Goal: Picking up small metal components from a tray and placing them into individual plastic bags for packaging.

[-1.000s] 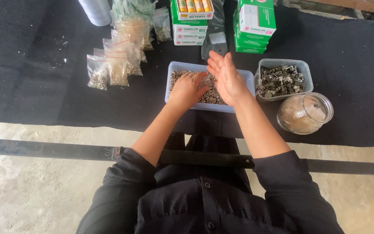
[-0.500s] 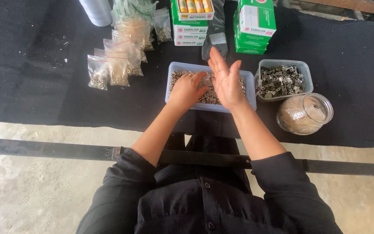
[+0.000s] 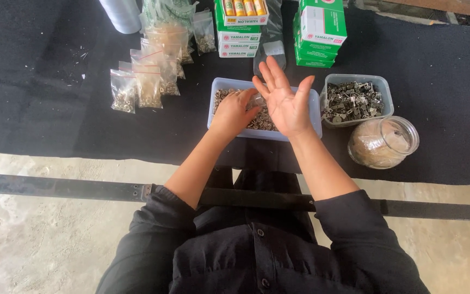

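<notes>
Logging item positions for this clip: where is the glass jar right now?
In the head view, the glass jar lies tilted on the black mat at the person's right, just below the small tub of metal parts and right of the right hand.

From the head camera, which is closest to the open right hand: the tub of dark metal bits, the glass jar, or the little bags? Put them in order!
Measured from the right hand:
1. Tub of dark metal bits, just to its right, closest.
2. Glass jar, farther right and nearer the person.
3. Little bags, far off to the left, past the left hand.
</notes>
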